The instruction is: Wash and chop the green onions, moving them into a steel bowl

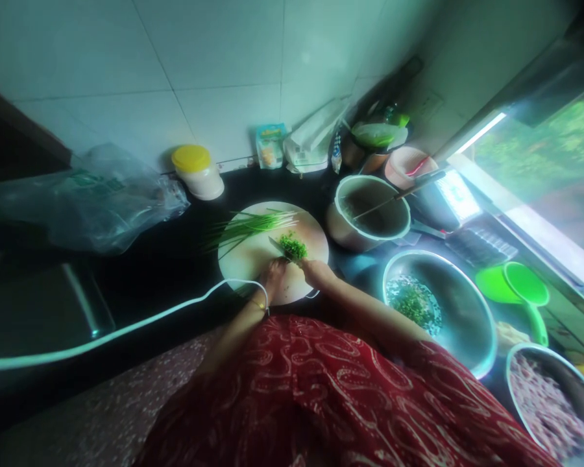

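Note:
A round white cutting board (253,266) lies on the dark counter below me. My right hand (317,274) is closed around a knife (276,246), its handle hidden in the grip and its blade pointing to the far left. Against the blade's far side sits a small heap of chopped greens (292,245). My left hand (273,275) is close to the blade on the near side, fingers bent together; what they hold, if anything, is hidden. Long thin green stalks, like chives or scallions (257,224), lie across the board's far left, tips over its edge.
To the right stand a pot (365,243), a large metal bowl (467,311) with chopped greens inside, a bowl of ground meat (547,402) and green plastic containers (499,283). A yellow-lidded jar (204,181) and plastic bag (111,207) are left. A white cable (146,321) reaches my left wrist.

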The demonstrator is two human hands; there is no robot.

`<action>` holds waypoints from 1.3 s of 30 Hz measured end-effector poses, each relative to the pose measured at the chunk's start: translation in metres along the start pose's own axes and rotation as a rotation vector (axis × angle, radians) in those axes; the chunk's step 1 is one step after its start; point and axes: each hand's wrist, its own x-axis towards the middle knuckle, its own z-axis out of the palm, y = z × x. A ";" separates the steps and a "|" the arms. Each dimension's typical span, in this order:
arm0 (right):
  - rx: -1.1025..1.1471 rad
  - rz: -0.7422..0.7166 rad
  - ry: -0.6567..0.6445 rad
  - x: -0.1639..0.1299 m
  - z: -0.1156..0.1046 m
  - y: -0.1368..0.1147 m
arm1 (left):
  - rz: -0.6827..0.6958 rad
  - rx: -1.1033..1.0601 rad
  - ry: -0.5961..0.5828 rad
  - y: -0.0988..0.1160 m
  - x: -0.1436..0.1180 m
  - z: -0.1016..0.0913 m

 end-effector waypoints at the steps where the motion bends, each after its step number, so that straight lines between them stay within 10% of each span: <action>1: 0.008 0.013 0.004 -0.002 0.003 -0.002 | -0.015 -0.003 0.002 0.000 -0.001 0.001; 30: 0.002 -0.036 -0.023 0.005 0.014 -0.014 | -0.040 -0.026 0.015 -0.005 -0.007 0.004; 39: 0.023 0.011 0.041 0.007 0.004 -0.009 | -0.002 -0.011 -0.051 0.002 -0.007 -0.023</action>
